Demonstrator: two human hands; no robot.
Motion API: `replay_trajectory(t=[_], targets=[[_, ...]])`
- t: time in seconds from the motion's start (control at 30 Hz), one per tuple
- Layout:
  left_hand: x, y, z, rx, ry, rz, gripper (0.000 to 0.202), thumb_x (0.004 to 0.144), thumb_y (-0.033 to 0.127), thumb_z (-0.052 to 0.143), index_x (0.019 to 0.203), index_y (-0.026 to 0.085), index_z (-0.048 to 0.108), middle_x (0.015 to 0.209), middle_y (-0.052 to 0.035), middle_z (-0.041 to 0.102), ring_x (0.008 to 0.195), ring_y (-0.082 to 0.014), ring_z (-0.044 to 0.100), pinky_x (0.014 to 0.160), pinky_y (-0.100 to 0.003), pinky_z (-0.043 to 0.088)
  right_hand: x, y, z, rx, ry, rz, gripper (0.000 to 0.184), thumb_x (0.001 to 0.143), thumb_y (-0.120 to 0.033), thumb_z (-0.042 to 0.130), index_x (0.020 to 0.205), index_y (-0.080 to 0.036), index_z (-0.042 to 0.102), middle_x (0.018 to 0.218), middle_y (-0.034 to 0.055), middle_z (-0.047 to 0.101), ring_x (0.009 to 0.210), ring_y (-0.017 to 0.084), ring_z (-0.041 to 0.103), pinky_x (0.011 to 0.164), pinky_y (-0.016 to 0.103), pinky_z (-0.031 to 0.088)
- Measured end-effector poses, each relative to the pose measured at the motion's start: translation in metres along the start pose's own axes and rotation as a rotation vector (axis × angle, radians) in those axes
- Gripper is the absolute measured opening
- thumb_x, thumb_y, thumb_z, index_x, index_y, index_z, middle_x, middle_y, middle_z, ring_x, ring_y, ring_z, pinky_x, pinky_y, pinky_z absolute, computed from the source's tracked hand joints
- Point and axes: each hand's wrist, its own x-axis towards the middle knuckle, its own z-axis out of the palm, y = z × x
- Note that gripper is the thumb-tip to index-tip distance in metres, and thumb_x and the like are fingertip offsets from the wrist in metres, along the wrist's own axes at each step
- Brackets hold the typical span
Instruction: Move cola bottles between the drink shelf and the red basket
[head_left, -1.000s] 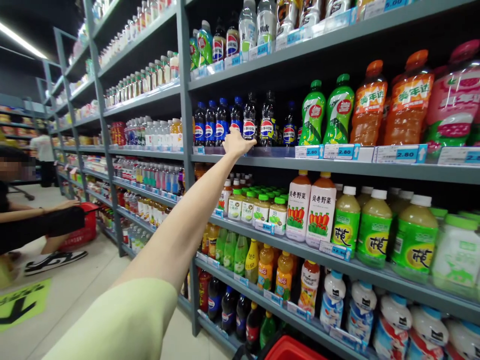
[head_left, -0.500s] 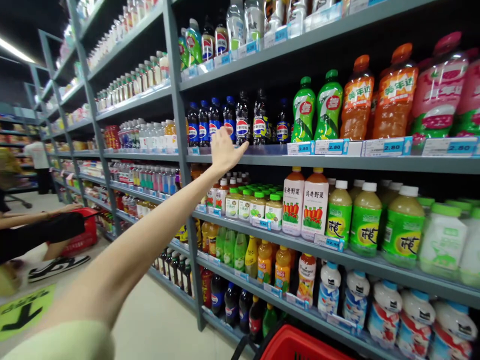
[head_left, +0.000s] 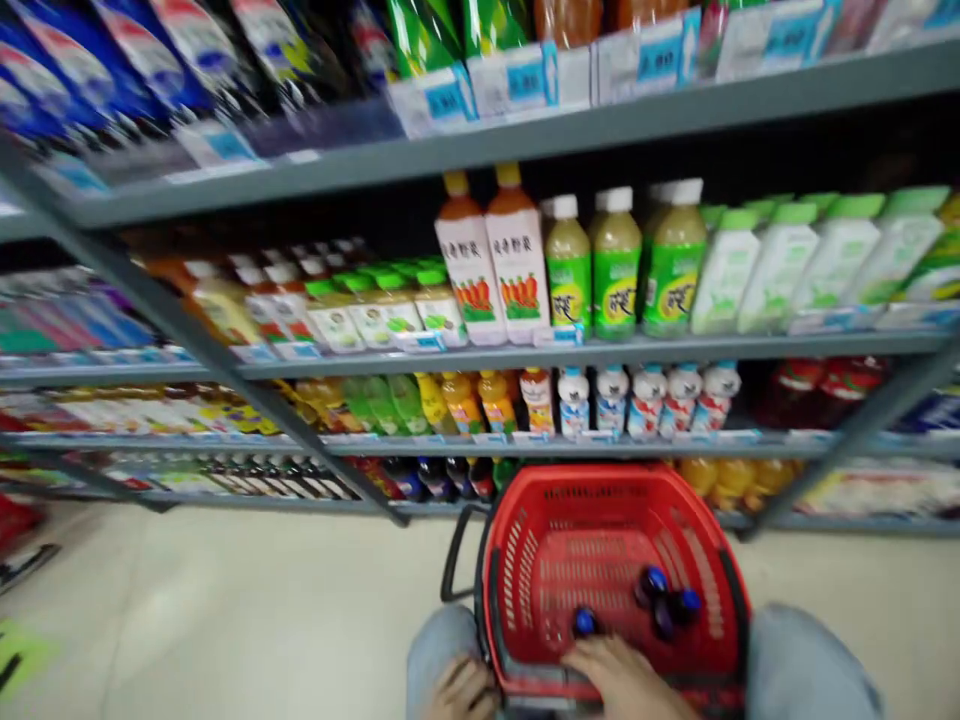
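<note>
A red shopping basket point(head_left: 720, 560) stands on the floor between my knees, in front of the drinks shelves. In it lie dark bottles with blue caps point(head_left: 660, 595); one more blue cap point(head_left: 585, 622) shows close to my fingers. My right hand point(head_left: 622, 680) lies over the basket's near rim with fingers stretched inward and nothing visibly in it. My left hand point(head_left: 461, 692) is curled at the basket's near left corner; blur hides whether it grips the rim.
Grey shelves point(head_left: 600, 352) hold juice and tea bottles point(head_left: 592, 265), with small orange and white bottles point(head_left: 645, 400) one shelf lower. The basket's black handle point(head_left: 450, 560) hangs to its left. Pale tiled floor point(head_left: 225, 600) spreads left. My jeans-clad knees point(head_left: 810, 660) flank the basket.
My left arm, stretched toward the cola bottles on the upper shelf, has come down. The view has swung down to the basket, where both hands now rest.
</note>
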Motion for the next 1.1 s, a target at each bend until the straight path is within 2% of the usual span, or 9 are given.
replay_trajectory(t=[0.07, 0.17, 0.23, 0.37, 0.47, 0.6, 0.7, 0.8, 1.1], targets=[[-0.007, 0.040, 0.031, -0.081, 0.140, -0.268, 0.031, 0.085, 0.026, 0.061, 0.107, 0.043, 0.073, 0.109, 0.0000, 0.076, 0.111, -0.0286, 0.069, 0.114, -0.051, 0.051, -0.013, 0.000, -0.008, 0.098, -0.083, 0.010, 0.074, 0.067, -0.057, 0.079, 0.136, -0.039, 0.061, 0.141, 0.0036, 0.063, 0.127, 0.035, 0.060, 0.107, 0.049, 0.048], [-0.003, 0.091, 0.044, -0.116, 0.285, -0.551, 0.038, 0.088, 0.015, 0.051, 0.103, 0.039, 0.076, 0.110, -0.0031, 0.075, 0.116, -0.0297, 0.066, 0.120, -0.057, 0.040, -0.011, 0.003, -0.026, 0.165, -0.100, -0.074, 0.057, 0.081, -0.058, 0.069, 0.129, -0.028, 0.068, 0.125, 0.0068, 0.072, 0.116, 0.029, 0.066, 0.101, 0.037, 0.050], [0.002, 0.113, 0.045, -0.127, 0.263, -0.548, 0.037, 0.088, 0.014, 0.049, 0.101, 0.036, 0.076, 0.109, -0.0042, 0.075, 0.111, -0.0302, 0.068, 0.115, -0.059, 0.043, -0.004, 0.008, -0.036, 0.182, -0.108, -0.139, 0.046, 0.092, -0.052, 0.058, 0.127, -0.023, 0.070, 0.123, 0.0085, 0.073, 0.113, 0.025, 0.067, 0.100, 0.032, 0.049], [0.005, 0.127, 0.049, -0.169, 0.181, -0.311, 0.029, 0.094, 0.017, 0.047, 0.103, 0.024, 0.073, 0.105, -0.0066, 0.074, 0.098, -0.0270, 0.069, 0.088, -0.047, 0.053, 0.006, 0.031, -0.065, 0.086, -0.240, -0.163, 0.036, 0.099, -0.043, 0.053, 0.120, -0.021, 0.073, 0.119, 0.0073, 0.075, 0.109, 0.018, 0.069, 0.098, 0.026, 0.048], [0.001, 0.125, 0.052, -0.200, 0.222, -0.247, 0.026, 0.099, 0.018, 0.044, 0.100, 0.017, 0.070, 0.100, -0.0068, 0.073, 0.093, -0.0232, 0.067, 0.084, -0.041, 0.049, 0.004, 0.067, -0.102, -0.123, -0.178, 0.088, 0.031, 0.099, -0.032, 0.055, 0.124, -0.023, 0.070, 0.126, 0.0051, 0.072, 0.115, 0.017, 0.066, 0.101, 0.023, 0.046], [0.000, 0.124, 0.054, -0.225, 0.252, -0.264, 0.025, 0.100, 0.018, 0.043, 0.100, 0.016, 0.068, 0.101, -0.0055, 0.073, 0.093, -0.0213, 0.066, 0.085, -0.039, 0.045, -0.009, 0.124, -0.137, -0.275, -0.147, 0.383, 0.039, 0.094, -0.025, 0.061, 0.131, -0.012, 0.064, 0.134, 0.0207, 0.065, 0.125, 0.030, 0.062, 0.105, 0.036, 0.046], [0.002, 0.126, 0.056, -0.197, 0.253, -0.247, 0.025, 0.100, 0.017, 0.042, 0.099, 0.016, 0.068, 0.101, -0.0060, 0.073, 0.092, -0.0223, 0.066, 0.084, -0.039, 0.043, -0.011, 0.149, -0.133, -0.350, -0.194, 0.550, 0.057, 0.086, -0.028, 0.074, 0.136, -0.008, 0.058, 0.135, 0.0268, 0.062, 0.124, 0.035, 0.063, 0.100, 0.039, 0.050], [0.003, 0.128, 0.059, -0.181, 0.253, -0.256, 0.026, 0.100, 0.016, 0.041, 0.099, 0.016, 0.068, 0.102, -0.0066, 0.073, 0.092, -0.0228, 0.066, 0.084, -0.039, 0.042, -0.002, 0.159, -0.112, -0.379, -0.233, 0.565, 0.067, 0.086, -0.030, 0.075, 0.146, -0.014, 0.049, 0.142, 0.0219, 0.058, 0.128, 0.030, 0.060, 0.102, 0.036, 0.049], [-0.001, 0.128, 0.060, -0.177, 0.215, -0.261, 0.026, 0.101, 0.017, 0.040, 0.100, 0.016, 0.066, 0.099, -0.0059, 0.071, 0.089, -0.0224, 0.065, 0.085, -0.039, 0.041, 0.016, 0.171, -0.072, -0.437, -0.240, 0.555, 0.045, 0.089, -0.022, 0.071, 0.132, -0.014, 0.060, 0.131, 0.0153, 0.064, 0.118, 0.025, 0.064, 0.100, 0.041, 0.052]])
